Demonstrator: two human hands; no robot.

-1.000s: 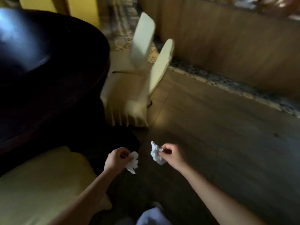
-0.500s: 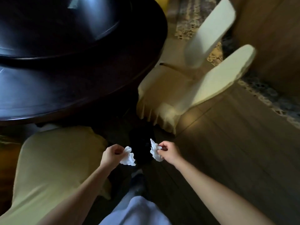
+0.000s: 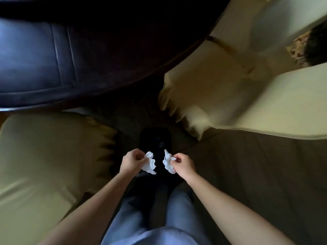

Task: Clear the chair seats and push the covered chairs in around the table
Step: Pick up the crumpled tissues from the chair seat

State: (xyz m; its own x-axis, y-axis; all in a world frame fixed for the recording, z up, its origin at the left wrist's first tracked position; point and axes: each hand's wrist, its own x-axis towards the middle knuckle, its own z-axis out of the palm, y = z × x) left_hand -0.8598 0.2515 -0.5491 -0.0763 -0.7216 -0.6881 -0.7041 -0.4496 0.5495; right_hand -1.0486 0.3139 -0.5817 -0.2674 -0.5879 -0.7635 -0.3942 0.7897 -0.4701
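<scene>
Head view, looking steeply down. The left hand (image 3: 131, 160) pinches a crumpled white left tissue (image 3: 150, 163) between thumb and curled fingers. The right hand (image 3: 184, 164) pinches the right tissue (image 3: 168, 162) in the same way. The hands are level and near each other, and the tissues face across a small gap without touching. Just beyond the hands, on the floor (image 3: 256, 165), lies a dark shape (image 3: 155, 140) with rounded corners; what it is cannot be told. Left of the left hand stands the left chair (image 3: 44, 156), its yellow cover pleated at the corner nearest that hand and its far edge at the desk (image 3: 88, 59) rim. Beyond and right of the right hand stands the right chair (image 3: 221, 94), seat against the rim, back turned outward. A far chair (image 3: 265, 20) stands behind it. The dark, glossy desk lies well beyond both hands. Beneath the forearms are pale blue trousers (image 3: 177, 218).
</scene>
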